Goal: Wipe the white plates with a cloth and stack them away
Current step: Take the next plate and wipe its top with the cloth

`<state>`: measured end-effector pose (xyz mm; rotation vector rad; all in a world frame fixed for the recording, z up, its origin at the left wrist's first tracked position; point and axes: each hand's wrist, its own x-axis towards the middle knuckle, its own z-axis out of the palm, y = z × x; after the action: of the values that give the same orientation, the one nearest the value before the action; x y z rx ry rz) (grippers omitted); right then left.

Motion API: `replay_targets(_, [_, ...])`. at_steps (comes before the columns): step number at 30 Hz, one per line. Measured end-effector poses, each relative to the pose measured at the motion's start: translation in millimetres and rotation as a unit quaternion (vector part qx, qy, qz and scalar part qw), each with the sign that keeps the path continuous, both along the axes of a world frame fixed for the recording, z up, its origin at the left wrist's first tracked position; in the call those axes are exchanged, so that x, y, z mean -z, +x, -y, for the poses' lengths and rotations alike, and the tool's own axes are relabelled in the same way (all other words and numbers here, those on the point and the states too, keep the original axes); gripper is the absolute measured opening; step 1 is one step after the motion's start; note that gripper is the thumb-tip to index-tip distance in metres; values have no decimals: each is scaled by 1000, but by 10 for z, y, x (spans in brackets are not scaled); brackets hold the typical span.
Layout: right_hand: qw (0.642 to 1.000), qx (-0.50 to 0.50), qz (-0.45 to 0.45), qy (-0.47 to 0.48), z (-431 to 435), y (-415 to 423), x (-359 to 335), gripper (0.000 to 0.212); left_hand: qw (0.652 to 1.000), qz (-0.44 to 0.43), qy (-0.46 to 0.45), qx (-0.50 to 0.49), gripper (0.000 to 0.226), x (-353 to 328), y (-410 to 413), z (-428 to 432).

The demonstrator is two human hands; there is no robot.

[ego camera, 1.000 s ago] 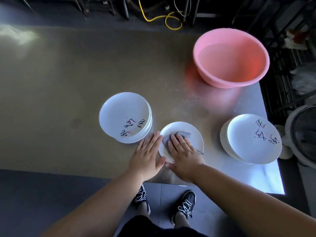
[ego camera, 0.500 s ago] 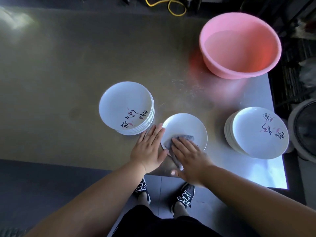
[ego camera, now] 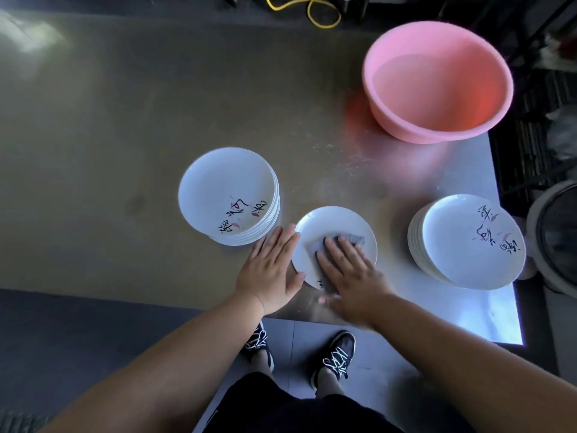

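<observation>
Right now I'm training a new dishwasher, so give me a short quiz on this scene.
1. True or false: the right hand presses the cloth onto the single plate.
2. The left hand is: A) lifting the single plate, B) lying flat beside the single plate, C) holding the cloth.
3. How many plate stacks stand on the table?
Key: 1 true; 2 B; 3 two, the left stack and the right stack.

cloth [ego camera: 354,238] mostly under right hand [ego camera: 351,271] | thumb [ego camera: 327,299] blurred | yellow cable [ego camera: 315,17] cropped
</observation>
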<state>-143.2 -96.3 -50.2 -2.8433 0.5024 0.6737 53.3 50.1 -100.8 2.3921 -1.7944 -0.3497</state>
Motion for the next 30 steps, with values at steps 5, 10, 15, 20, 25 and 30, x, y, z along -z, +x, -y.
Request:
replay_targets(5, [996,77,-48,11,85,173,-135,103,1000,6,13,-2,83,-7,10,15])
replay_targets(10, [998,-5,-44,51,-300,-278,-99,103,1000,1,-4,-1,81,-2,2,12])
replay_targets(15, [995,84,-46,0,82,121,-107,108,1000,-3,-14,-3,80,-8,1,11])
replay_targets(20, [997,49,-50,20,-213,-133,-167,111,1000,-5,-14,-5,80,-5,11,6])
replay_targets(25, [998,48,-39,19,-250,-346,-69,100,1000,3,-20,0,80,-6,8,9])
replay_targets(30, [987,153,-53,-15,303,-20,-159,112,1000,10,-21,-11,82,22,18,14])
